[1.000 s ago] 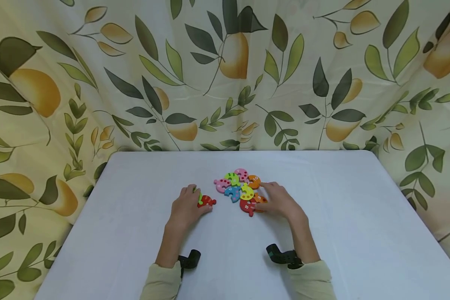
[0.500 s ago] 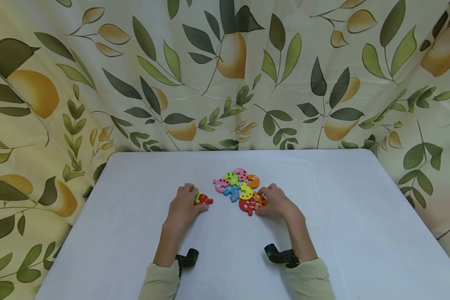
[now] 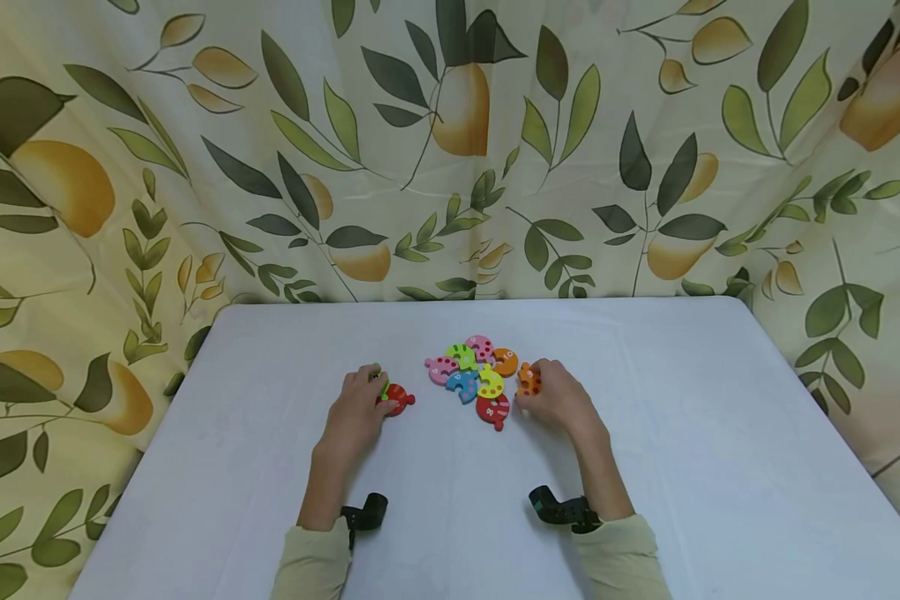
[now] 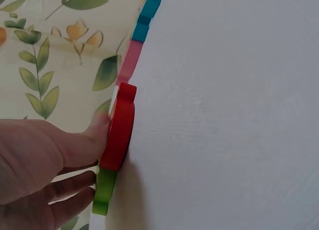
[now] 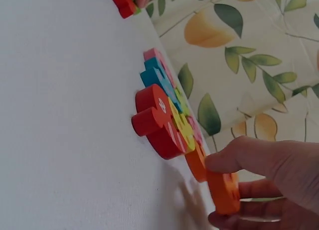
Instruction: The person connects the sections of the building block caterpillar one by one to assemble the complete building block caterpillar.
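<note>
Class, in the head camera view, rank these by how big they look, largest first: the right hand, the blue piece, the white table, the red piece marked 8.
1. White table
2. Right hand
3. Red piece marked 8 and blue piece: too alike to rank.

In head view, green piece (image 4: 103, 190) mostly hidden behind left hand (image 3: 352, 406); red piece (image 3: 398, 399) beside it partly under same hand; orange spotted piece (image 3: 528, 381) partly covered by right hand (image 3: 561, 396); fine markings on farther pink piece (image 3: 480, 348) too small to read; sleeves (image 3: 311, 562) and table (image 3: 720, 458) cut by bottom edge; yellow piece (image 3: 491, 384) sliced by top edge in left wrist view; left hand mostly out of right wrist view.
</note>
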Tool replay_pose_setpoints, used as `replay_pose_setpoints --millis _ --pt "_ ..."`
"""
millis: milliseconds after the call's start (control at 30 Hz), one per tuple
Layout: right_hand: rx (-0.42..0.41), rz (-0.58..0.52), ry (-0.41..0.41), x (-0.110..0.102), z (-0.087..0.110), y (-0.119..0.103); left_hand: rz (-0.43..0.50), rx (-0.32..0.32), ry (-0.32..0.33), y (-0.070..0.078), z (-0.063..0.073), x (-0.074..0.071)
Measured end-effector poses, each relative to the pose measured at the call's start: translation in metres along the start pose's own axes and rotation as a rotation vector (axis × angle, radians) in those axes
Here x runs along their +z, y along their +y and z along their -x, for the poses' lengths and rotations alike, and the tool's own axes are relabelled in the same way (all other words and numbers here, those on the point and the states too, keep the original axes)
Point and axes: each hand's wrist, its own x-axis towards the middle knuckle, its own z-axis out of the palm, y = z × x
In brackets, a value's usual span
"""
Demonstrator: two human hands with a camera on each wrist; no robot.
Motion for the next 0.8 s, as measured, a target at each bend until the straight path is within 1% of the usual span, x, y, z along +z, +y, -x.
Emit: replay_pose_setpoints --millis 167,367,500,633,800 --pt "-0.069 -0.101 0.070 0.002 0.000 -0.007 0.026 -0.011 0.023 -0.004 -0.002 0.002" --pt "-0.124 -0.186 0.101 0.010 0.002 -0.022 0.060 -0.023 0.039 -0.005 -0.003 0.003" --pt "-0.157 -0.203 0.102 0.015 0.002 -0.028 0.110 -0.048 0.035 -0.006 -0.003 0.002" --pt "-0.202 -0.190 0.090 0.022 0.002 -0.035 0.160 -0.072 0.033 -0.008 -0.005 0.002" --pt "-0.264 -0.174 0.052 0.033 0.005 -0.050 0.180 -0.069 0.032 -0.011 -0.009 0.002"
